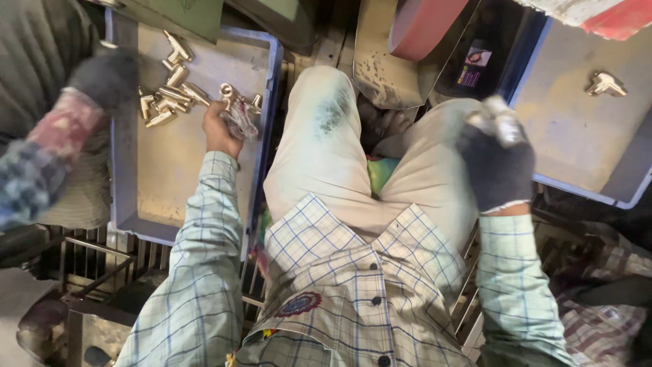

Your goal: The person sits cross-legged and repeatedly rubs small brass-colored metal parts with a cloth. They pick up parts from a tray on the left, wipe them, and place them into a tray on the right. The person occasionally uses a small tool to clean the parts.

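At far left, a co-worker's dark-gloved hand (109,78), on an arm in a reddish cuff and checked sleeve, hangs over the edge of a shallow blue-rimmed grey plastic tray (170,177). Near the top of that tray lies a loose heap of short brass-coloured metal tube fittings (170,95), about a dozen, most of them touching one another.

Just right of the heap, the person's bare left hand (221,129) reaches in over the tray's right side. Its fingers are curled around a crumpled scrap of cloth or wrapping, and what looks like one brass fitting (226,90) sits at the fingertips; blur makes it hard to say whether it is pinched or only touched.

Between the trays are the person's knees in pale, smudged trousers (326,149), with a red-faced wheel or disc (421,24) above them.

Further right, the right hand in a dark knitted glove (499,160) is raised over the right knee, its fingers closed around a small pale piece at the glove's top; what that piece is cannot be told.

At far right, a second grey tray with a blue rim (584,149) holds a single brass elbow-shaped fitting (606,83). Judging by this, nearly the whole heap remains on the left and only one piece has been set on the right.
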